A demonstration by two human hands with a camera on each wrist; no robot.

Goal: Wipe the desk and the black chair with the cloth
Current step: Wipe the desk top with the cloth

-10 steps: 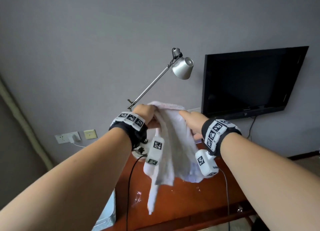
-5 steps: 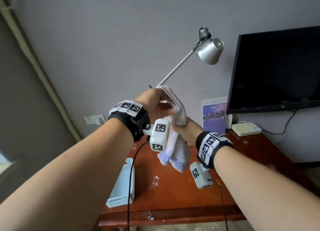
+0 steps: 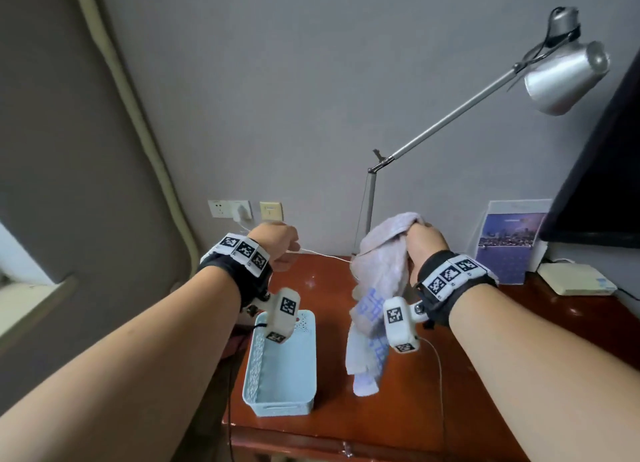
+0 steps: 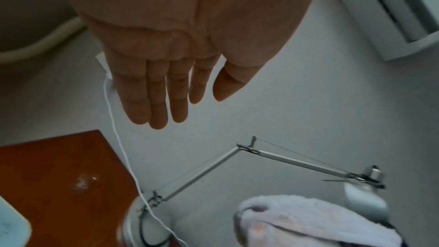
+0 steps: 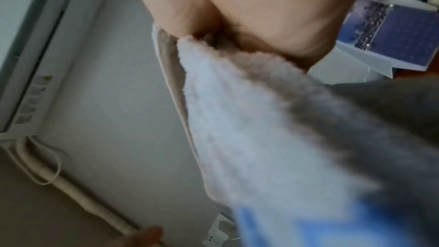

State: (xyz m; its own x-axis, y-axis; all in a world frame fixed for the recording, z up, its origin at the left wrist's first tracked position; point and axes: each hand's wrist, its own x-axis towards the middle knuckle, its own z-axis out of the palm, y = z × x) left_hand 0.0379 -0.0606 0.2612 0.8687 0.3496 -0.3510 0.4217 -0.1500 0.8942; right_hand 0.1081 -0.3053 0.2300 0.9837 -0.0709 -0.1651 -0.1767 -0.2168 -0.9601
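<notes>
My right hand [image 3: 426,243] grips the top of a white cloth [image 3: 379,281] with blue markings, held above the reddish-brown desk [image 3: 332,340]. The cloth hangs down in a bunch, its lower end close to the desktop. In the right wrist view my right hand [image 5: 249,31] closes over the fluffy cloth [image 5: 249,138], which hides the fingers. My left hand [image 3: 277,246] hovers to the left of the cloth, empty. In the left wrist view my left hand [image 4: 164,100] has straight fingers, apart from the cloth [image 4: 308,221]. The black chair is out of sight.
A light blue basket [image 3: 280,368] stands on the desk's left front. A silver desk lamp [image 3: 564,77] on a jointed arm rises at the back. A brochure [image 3: 509,243], a white box [image 3: 575,279] and a dark screen [image 3: 602,170] are at the right. Thin white cable [image 3: 322,253] runs from wall sockets.
My left hand has let go of the cloth and moved away to the left. The right hand alone now holds it, lower. The view has dropped toward the desk's left end.
</notes>
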